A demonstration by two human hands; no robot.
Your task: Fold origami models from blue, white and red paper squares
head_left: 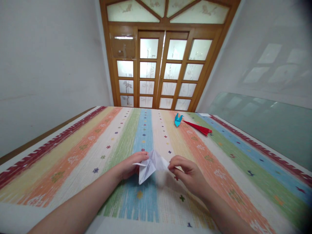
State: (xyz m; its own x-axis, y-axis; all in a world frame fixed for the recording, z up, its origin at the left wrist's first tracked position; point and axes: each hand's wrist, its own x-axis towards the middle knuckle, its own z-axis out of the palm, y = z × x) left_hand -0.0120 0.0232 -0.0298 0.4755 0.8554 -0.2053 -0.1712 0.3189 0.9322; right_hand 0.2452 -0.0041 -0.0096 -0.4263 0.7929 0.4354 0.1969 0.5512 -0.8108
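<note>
Your left hand (130,167) and right hand (188,174) meet over the middle of the surface (73,152), both on the white paper (151,165). The left grip is closed on the paper's left edge, fingers curled over the top of a folded flap. The right grip pinches the paper's right corner between thumb and fingertips. The paper is partly folded, with one point aimed down toward you and a creased peak standing up between your hands. It sits low over the blue stripe of the cloth (143,136); you cannot tell from here whether its lower tip touches the cloth.

The cloth is striped in red, yellow, orange, green, blue and cream, with small cross marks scattered along it.

Well beyond your hands, toward the far right of the surface, lies a small blue fold (178,120), and just beside it on the right a long red fold (198,128) lies flat, its narrow end near the blue one.

Behind the surface stands a wooden door (161,70) with frosted panes. A sheet of glass (263,126) leans along the wall on your right.
</note>
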